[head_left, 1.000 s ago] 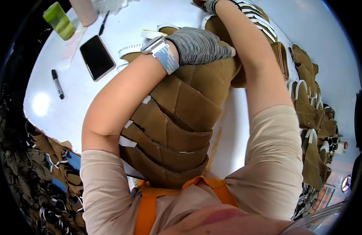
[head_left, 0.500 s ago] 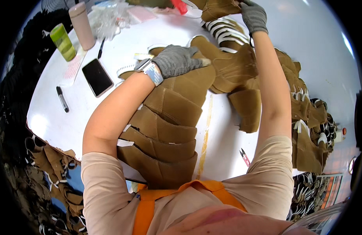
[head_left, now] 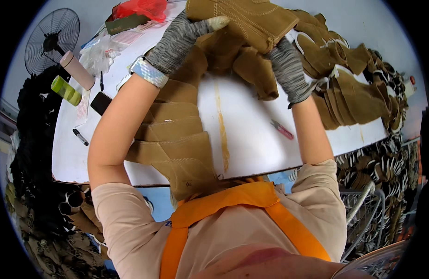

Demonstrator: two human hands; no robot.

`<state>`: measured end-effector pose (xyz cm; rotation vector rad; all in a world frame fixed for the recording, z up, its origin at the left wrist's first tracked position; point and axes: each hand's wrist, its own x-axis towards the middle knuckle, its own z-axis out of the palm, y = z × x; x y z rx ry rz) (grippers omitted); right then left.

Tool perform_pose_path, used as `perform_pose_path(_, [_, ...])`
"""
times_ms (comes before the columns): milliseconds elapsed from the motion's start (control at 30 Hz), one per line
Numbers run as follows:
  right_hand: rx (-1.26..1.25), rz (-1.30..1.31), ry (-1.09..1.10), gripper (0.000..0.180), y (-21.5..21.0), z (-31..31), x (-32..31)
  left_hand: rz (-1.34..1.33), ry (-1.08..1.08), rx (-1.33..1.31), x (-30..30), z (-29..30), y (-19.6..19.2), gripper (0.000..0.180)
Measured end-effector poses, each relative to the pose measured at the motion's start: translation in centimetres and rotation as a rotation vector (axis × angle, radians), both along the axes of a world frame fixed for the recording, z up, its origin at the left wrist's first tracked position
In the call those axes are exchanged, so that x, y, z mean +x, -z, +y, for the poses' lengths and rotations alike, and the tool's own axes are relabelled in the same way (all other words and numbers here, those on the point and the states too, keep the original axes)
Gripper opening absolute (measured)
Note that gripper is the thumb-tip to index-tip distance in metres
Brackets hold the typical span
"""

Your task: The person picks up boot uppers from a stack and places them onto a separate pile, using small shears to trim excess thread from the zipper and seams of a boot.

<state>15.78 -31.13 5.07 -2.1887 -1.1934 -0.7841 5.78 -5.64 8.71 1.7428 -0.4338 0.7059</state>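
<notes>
A brown suede boot upper (head_left: pixel 244 21) with stitched seams is held up over the far part of the table between both hands. My left hand (head_left: pixel 179 42), in a grey knit glove, grips its left side, thumb on top and fingers partly hidden behind. At its right end my gloved right hand (head_left: pixel 291 72) is closed, with the fingertips hidden beneath. Under the left forearm lies a row of overlapping boot uppers (head_left: pixel 175 123). Another upper (head_left: pixel 256 69) rests on the table below the held one. Pink-handled thread snips (head_left: pixel 282 129) lie near the right forearm.
Stacked uppers (head_left: pixel 349 93) cover the table's right side. At left are a phone (head_left: pixel 101 103), a marker (head_left: pixel 80 137), a green cup (head_left: pixel 65 90) and a pink bottle (head_left: pixel 77 69). Behind stand a fan (head_left: pixel 51 42) and a box (head_left: pixel 124 24) with a red bag. A wire cart (head_left: pixel 365 218) is lower right.
My left hand has left the row of uppers and taken hold of the raised upper. The right hand has brought that upper nearer and lower. The view has shifted.
</notes>
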Motion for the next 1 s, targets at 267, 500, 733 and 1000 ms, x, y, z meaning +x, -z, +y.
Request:
perform_pose_path(267, [0.095, -0.222, 0.146, 0.032, 4.9, -4.2, -6.6, 0.329, 0.163, -0.025, -2.0, -2.3, 1.4, 0.054])
perform_pose_path(500, [0.725, 1.107, -0.434, 0.053, 2.8, -4.9, -11.0, 0.359, 0.191, 0.113, -1.9, -2.7, 2.8, 0.054])
perform_pose_path(733, [0.853, 1.090, -0.500, 0.067, 5.5, -3.4, -11.5, 0.416, 0.538, 0.042, -2.3, -4.8, -0.3, 0.076])
perform_pose_path(1000, [1.089, 1.342, -0.700, 0.072, 5.7, -1.4, -10.4, -0.149, -0.214, 0.501, -2.6, -6.3, 1.0, 0.063])
